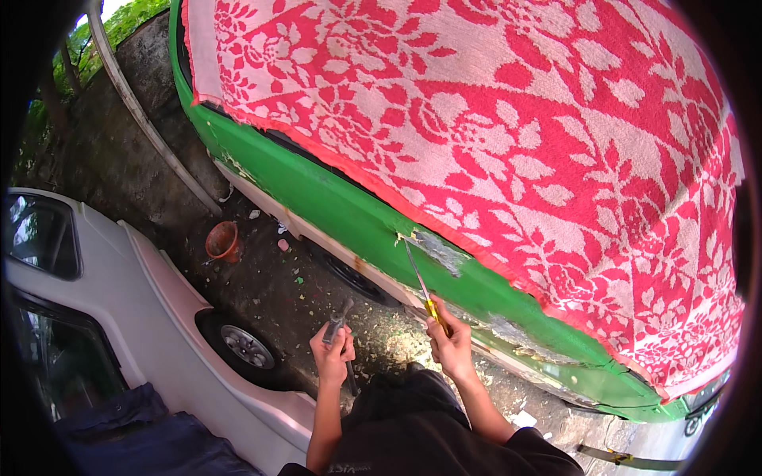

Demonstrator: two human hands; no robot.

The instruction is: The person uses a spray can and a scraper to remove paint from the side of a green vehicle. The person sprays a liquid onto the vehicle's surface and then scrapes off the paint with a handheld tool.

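My right hand [450, 342] grips the yellow handle of a screwdriver [431, 308]. Its blade reaches up to the green car body panel [333, 196], where the tip meets the edge of a bare grey patch [439, 253] with flaked paint. In my left hand [332, 356] is a hammer [337, 324], held close to its head, apart from the panel. The hammer's dark handle hangs below the fist. Farther along the panel lies a second scraped grey area [527, 342].
A red and pink floral cloth [476, 119] drapes over the green car. Behind my left hand stands a white car [149, 333] with dark cloth [149, 434] on it. An orange bucket [222, 241] sits on ground strewn with paint chips [411, 345]. A pole [140, 110] rises near the wall.
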